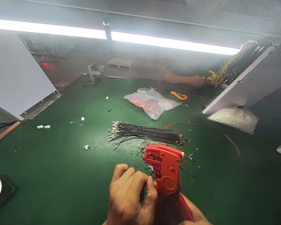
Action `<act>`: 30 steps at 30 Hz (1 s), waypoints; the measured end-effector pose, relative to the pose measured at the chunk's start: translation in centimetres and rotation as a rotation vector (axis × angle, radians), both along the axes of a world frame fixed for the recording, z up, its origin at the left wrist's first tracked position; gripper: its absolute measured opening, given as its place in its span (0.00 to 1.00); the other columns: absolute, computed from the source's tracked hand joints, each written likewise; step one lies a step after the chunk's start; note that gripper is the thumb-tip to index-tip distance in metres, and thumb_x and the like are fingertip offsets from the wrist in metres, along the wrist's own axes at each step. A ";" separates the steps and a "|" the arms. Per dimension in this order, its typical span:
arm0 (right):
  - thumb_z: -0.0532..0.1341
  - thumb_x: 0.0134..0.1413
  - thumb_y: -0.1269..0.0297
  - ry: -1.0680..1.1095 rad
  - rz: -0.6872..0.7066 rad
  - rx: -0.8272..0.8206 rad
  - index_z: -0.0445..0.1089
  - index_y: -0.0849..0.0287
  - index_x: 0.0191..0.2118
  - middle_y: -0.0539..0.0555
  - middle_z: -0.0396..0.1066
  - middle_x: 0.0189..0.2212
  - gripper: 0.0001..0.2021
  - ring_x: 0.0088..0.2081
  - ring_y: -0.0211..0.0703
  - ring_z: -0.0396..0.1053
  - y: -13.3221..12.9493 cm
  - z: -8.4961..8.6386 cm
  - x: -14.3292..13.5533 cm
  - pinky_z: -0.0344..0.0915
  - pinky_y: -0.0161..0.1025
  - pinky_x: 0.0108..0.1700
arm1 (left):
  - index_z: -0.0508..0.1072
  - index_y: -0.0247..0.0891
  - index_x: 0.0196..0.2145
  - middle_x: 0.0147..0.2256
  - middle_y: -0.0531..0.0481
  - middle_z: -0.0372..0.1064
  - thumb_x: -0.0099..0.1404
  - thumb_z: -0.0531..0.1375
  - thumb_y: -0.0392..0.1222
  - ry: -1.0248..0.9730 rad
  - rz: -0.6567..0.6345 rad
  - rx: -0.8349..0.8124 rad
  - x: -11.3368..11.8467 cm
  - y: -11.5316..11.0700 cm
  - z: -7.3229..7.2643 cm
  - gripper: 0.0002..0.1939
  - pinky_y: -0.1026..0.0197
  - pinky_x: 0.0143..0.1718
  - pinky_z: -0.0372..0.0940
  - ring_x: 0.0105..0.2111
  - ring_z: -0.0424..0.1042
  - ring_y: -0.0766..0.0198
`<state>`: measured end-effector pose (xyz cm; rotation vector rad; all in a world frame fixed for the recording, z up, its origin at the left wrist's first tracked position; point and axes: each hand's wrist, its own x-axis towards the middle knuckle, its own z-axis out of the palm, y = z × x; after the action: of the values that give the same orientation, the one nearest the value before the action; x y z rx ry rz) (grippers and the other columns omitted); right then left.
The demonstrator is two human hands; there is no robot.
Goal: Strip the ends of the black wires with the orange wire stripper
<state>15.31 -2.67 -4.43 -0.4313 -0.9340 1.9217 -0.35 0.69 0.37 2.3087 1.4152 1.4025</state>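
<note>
A red and orange wire stripper (170, 168) stands upright in my right hand (194, 212), whose fingers are mostly hidden behind its handles. The tool's jaws face left. My left hand (131, 195) is closed in a pinch beside the jaws, thumb against forefinger. A small dark tip shows just above the thumb, but I cannot make out what the fingers hold. Just beyond the tool lies a bundle of black wires (147, 132), with metal terminals on their left ends and bare copper at the right. Bits of cut insulation (142, 150) are scattered around the stripper.
Behind the wires rests a clear plastic bag (152, 101) with something red inside. A yellow-handled tool (179, 95) lies farther back, near another person's arm (184, 78). A red wire (231, 143) curves across the green table (61, 175). A bag of pale pieces (235, 120) sits right.
</note>
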 end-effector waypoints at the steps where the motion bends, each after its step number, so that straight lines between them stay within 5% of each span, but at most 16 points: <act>1: 0.66 0.45 0.55 -0.017 0.002 -0.003 0.72 0.48 0.51 0.60 0.77 0.44 0.24 0.50 0.65 0.75 0.1 0.1 -0.1 0.66 0.62 0.55 | 0.63 0.41 0.26 0.18 0.61 0.59 0.64 0.54 0.27 -0.003 -0.003 0.001 0.0 0.0 -0.1 0.12 0.56 0.36 0.55 0.18 0.53 0.69; 7: 0.66 0.46 0.53 -0.117 0.109 -0.077 0.70 0.56 0.56 0.64 0.74 0.52 0.30 0.60 0.66 0.66 0.7 1.8 0.6 0.53 0.60 0.65 | 0.64 0.40 0.27 0.19 0.60 0.60 0.65 0.55 0.26 -0.024 -0.069 0.036 0.2 0.1 -0.5 0.12 0.55 0.36 0.54 0.19 0.52 0.68; 13: 0.64 0.56 0.51 -0.177 0.195 -0.060 0.66 0.54 0.61 0.61 0.70 0.57 0.28 0.62 0.63 0.63 1.2 3.2 1.4 0.47 0.59 0.68 | 0.61 0.40 0.27 0.19 0.60 0.59 0.64 0.55 0.25 0.090 -0.123 0.051 -0.3 0.3 -0.2 0.13 0.56 0.37 0.53 0.21 0.53 0.67; 24: 0.62 0.58 0.44 -0.452 0.022 -0.059 0.68 0.58 0.58 0.61 0.75 0.46 0.29 0.55 0.62 0.69 0.5 1.9 1.8 0.59 0.57 0.62 | 0.61 0.40 0.29 0.19 0.59 0.60 0.67 0.53 0.26 0.150 -0.109 0.023 0.0 -0.1 -0.6 0.12 0.55 0.37 0.54 0.20 0.53 0.66; 30: 0.60 0.60 0.45 -0.386 0.038 0.074 0.67 0.58 0.56 0.62 0.74 0.43 0.26 0.51 0.61 0.71 0.6 1.0 1.7 0.64 0.57 0.57 | 0.59 0.41 0.29 0.19 0.61 0.60 0.67 0.54 0.27 0.107 -0.065 -0.011 0.1 -0.4 -0.7 0.12 0.55 0.39 0.54 0.19 0.56 0.67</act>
<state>16.99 -2.03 -3.43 -0.7629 -1.2642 1.8640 -0.28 0.26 -0.32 2.4334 1.3574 1.2686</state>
